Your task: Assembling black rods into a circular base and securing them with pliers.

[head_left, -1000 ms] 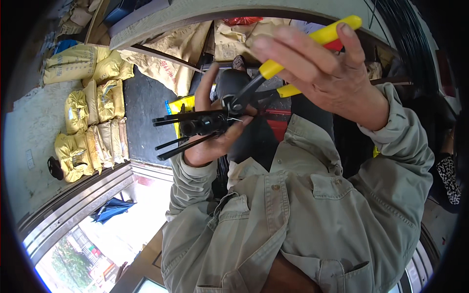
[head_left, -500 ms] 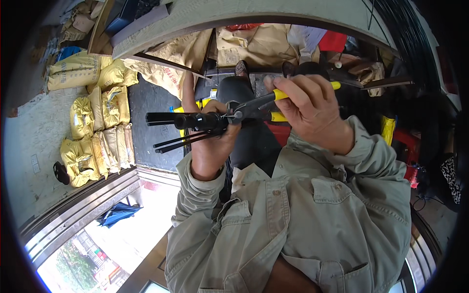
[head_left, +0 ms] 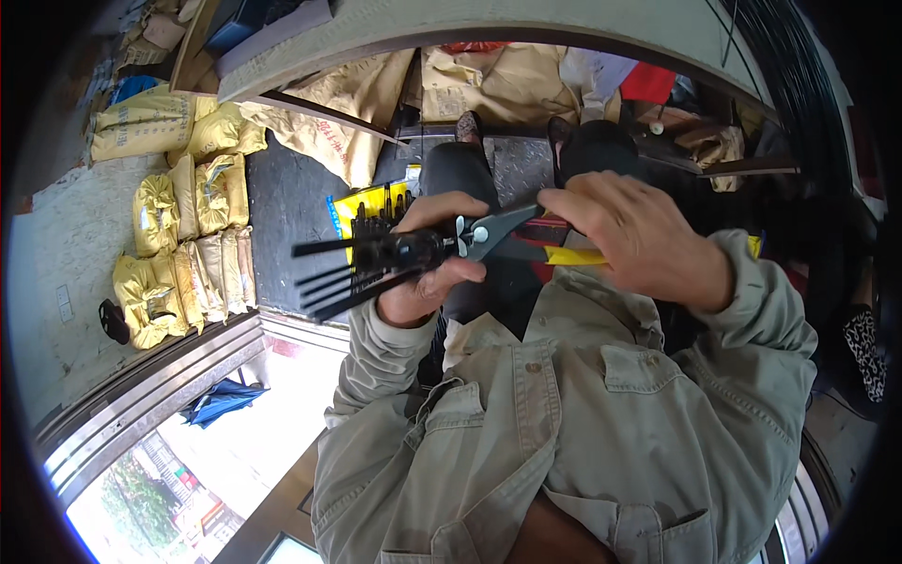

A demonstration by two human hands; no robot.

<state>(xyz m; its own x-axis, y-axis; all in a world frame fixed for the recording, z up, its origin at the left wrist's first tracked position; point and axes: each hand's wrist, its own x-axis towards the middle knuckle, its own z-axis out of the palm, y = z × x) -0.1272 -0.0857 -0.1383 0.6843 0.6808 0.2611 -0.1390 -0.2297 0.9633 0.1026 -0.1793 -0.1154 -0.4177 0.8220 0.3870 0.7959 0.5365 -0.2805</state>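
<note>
My left hand [head_left: 427, 287] is closed around a black hub-like piece [head_left: 404, 252], its thumb below and fingers above. Several thin black rods stick out from that piece toward the left. Yellow-handled pliers [head_left: 498, 232] are gripped in my right hand [head_left: 631, 230], palm turned down over the handles. The jaws of the pliers meet the right end of the black piece, beside my left fingertips. What exactly the jaws bite on is too small to tell. Beyond my left hand, a cluster of similar black parts [head_left: 374, 214] lies over a yellow bag [head_left: 352, 202].
Yellow sacks [head_left: 188, 291] are stacked along the left wall. Across the top runs a tabletop edge [head_left: 526, 39], with brown paper sacks [head_left: 498, 83] beneath it. A bundle of black rods [head_left: 803, 56] rests at the upper right. A blue umbrella [head_left: 224, 401] is visible at lower left.
My right hand has come down and turned over the pliers, bringing their handles lower. My left hand and the black piece have shifted slightly down and right, uncovering the black parts behind.
</note>
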